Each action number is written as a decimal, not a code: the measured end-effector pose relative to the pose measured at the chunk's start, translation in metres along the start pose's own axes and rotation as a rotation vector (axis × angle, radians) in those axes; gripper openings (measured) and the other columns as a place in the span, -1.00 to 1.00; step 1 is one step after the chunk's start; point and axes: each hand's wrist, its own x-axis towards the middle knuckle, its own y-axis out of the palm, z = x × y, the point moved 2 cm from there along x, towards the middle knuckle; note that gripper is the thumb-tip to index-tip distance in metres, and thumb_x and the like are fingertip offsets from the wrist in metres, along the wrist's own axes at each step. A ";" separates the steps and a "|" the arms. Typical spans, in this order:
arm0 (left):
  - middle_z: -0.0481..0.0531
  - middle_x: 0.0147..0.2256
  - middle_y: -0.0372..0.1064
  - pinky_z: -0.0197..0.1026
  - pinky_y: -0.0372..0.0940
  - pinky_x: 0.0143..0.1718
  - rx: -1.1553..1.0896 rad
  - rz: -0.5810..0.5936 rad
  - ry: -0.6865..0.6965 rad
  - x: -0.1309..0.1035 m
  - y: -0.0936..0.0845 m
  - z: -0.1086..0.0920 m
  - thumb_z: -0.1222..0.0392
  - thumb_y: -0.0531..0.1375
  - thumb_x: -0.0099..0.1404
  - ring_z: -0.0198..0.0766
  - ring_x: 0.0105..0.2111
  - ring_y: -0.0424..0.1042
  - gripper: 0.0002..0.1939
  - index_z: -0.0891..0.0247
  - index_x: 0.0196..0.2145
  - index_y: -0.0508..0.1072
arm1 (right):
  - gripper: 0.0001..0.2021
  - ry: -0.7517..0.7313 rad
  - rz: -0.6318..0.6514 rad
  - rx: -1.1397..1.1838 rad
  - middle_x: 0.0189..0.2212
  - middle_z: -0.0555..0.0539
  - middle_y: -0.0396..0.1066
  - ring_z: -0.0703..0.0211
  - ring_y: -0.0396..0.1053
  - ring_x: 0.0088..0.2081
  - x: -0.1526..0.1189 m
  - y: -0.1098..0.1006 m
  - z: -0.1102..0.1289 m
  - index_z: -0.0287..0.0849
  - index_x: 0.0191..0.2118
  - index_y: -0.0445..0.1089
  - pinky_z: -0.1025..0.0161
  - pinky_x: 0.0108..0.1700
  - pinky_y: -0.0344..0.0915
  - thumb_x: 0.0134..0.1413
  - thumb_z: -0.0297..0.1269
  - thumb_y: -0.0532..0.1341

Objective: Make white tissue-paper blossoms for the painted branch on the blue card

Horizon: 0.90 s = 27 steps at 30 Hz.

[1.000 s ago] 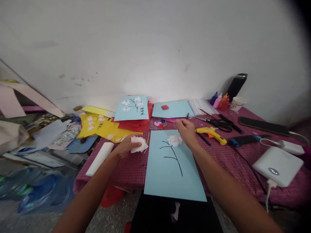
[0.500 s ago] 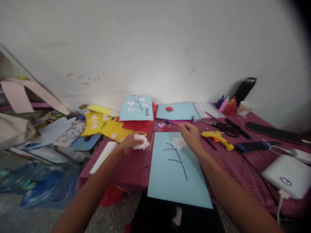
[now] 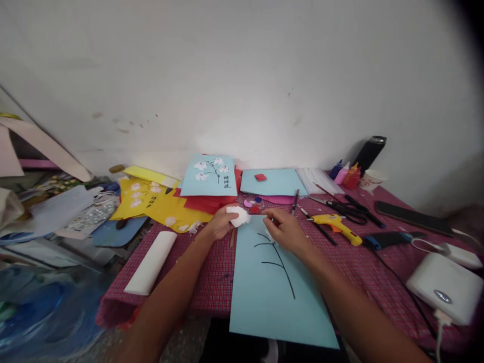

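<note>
Our L hand (image 3: 222, 224) has come nr our R hand (image 3: 287, 231); its fingers pinch the white paper wad (image 3: 237, 216) by the blue sheet (image 3: 260, 302), top L; R fingers half-curled, can't tell if gripping; so we've both hands close for the work.

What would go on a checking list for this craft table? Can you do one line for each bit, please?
Surface: red checked cloth covering it.
Craft things: light blue sheet with a black branch drawn on it; its near end sticks out past the cloth.
Clutter: yellow glue gun, black scissors and paper cup on the right.
Hands: left hand holds crumpled white paper; right hand is over the sheet's top part, and I can't tell whether it holds anything.
Cables: white cable plugged into a white box; black cable across the cloth.
Surroundings: marked white wall behind.
</note>
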 end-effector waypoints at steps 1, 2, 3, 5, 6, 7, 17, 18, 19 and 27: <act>0.16 -0.15 0.43 -0.16 0.37 -0.28 -0.005 -0.012 0.020 0.002 -0.003 0.001 0.34 0.36 -0.09 -0.17 -0.27 0.45 -0.39 0.30 -0.03 0.34 | -0.79 0.010 0.005 -0.009 -0.28 -0.07 0.47 0.15 0.37 -0.33 0.001 0.001 -0.002 -0.14 -0.17 0.44 0.24 -0.25 0.26 0.12 -0.27 0.12; 0.16 -0.14 0.43 -0.17 0.37 -0.27 0.010 -0.029 0.047 0.002 -0.006 0.000 0.36 0.36 -0.10 -0.17 -0.26 0.45 -0.37 0.30 -0.02 0.34 | -0.79 0.028 0.005 -0.005 -0.28 -0.07 0.47 0.16 0.37 -0.34 0.002 0.001 -0.005 -0.15 -0.16 0.43 0.25 -0.27 0.26 0.11 -0.28 0.12; 0.16 -0.14 0.43 -0.17 0.36 -0.27 0.036 -0.048 0.073 0.003 -0.009 -0.003 0.36 0.35 -0.10 -0.17 -0.25 0.44 -0.36 0.29 -0.01 0.33 | -0.79 0.051 0.005 0.007 -0.31 -0.06 0.47 0.17 0.37 -0.36 0.004 0.002 -0.007 -0.16 -0.16 0.43 0.26 -0.29 0.26 0.11 -0.28 0.12; 0.15 -0.13 0.43 -0.18 0.36 -0.27 0.107 -0.069 0.103 0.001 -0.016 -0.011 0.32 0.35 -0.08 -0.18 -0.25 0.44 -0.36 0.28 0.00 0.33 | -0.79 0.096 0.021 0.029 -0.37 -0.03 0.46 0.19 0.36 -0.40 0.010 0.001 -0.010 -0.18 -0.18 0.43 0.29 -0.35 0.24 0.12 -0.28 0.11; 0.14 -0.14 0.43 -0.18 0.36 -0.28 0.127 -0.071 0.108 -0.001 -0.019 -0.017 0.30 0.36 -0.07 -0.19 -0.25 0.43 -0.36 0.27 0.01 0.33 | -0.80 0.105 0.051 0.027 -0.39 -0.02 0.46 0.20 0.35 -0.41 0.013 0.002 -0.009 -0.19 -0.20 0.43 0.30 -0.37 0.22 0.12 -0.29 0.11; 0.13 -0.16 0.43 -0.19 0.35 -0.29 0.149 -0.069 0.112 -0.004 -0.023 -0.024 0.28 0.36 -0.07 -0.20 -0.27 0.43 -0.36 0.28 0.00 0.34 | -0.81 0.100 0.094 0.010 -0.41 -0.01 0.45 0.20 0.34 -0.42 0.017 0.003 -0.008 -0.19 -0.23 0.43 0.31 -0.38 0.21 0.12 -0.29 0.10; 0.06 -0.26 0.45 -0.32 0.21 -0.48 0.616 -0.024 0.159 -0.034 -0.047 -0.067 0.23 0.31 -0.02 -0.32 -0.46 0.35 -0.47 0.30 -0.03 0.43 | -0.77 -0.368 0.637 -0.500 -0.23 -0.14 0.45 0.09 0.34 -0.19 0.020 0.070 0.044 -0.18 -0.21 0.46 0.23 -0.16 0.19 0.06 -0.50 0.11; 0.06 -0.26 0.45 -0.32 0.21 -0.47 0.586 -0.018 0.165 -0.033 -0.048 -0.065 0.24 0.32 -0.04 -0.32 -0.45 0.36 -0.46 0.30 -0.04 0.43 | -0.78 -0.409 0.660 -0.554 -0.23 -0.16 0.45 0.07 0.34 -0.19 0.021 0.077 0.046 -0.20 -0.21 0.45 0.21 -0.16 0.19 0.04 -0.51 0.12; 0.06 -0.27 0.44 -0.32 0.22 -0.46 0.559 -0.009 0.162 -0.032 -0.050 -0.062 0.23 0.33 -0.04 -0.32 -0.45 0.36 -0.46 0.29 -0.04 0.43 | -0.80 -0.446 0.685 -0.599 -0.24 -0.17 0.44 0.05 0.33 -0.20 0.023 0.082 0.046 -0.21 -0.23 0.46 0.18 -0.17 0.20 0.04 -0.48 0.13; 0.06 -0.30 0.44 -0.34 0.20 -0.50 0.516 0.000 0.170 -0.027 -0.058 -0.054 0.19 0.34 -0.03 -0.34 -0.47 0.36 -0.45 0.28 -0.03 0.42 | -0.85 -0.760 0.799 -0.678 -0.25 -0.14 0.43 0.08 0.31 -0.28 0.033 0.080 0.043 -0.20 -0.27 0.42 0.19 -0.31 0.15 0.15 -0.40 0.10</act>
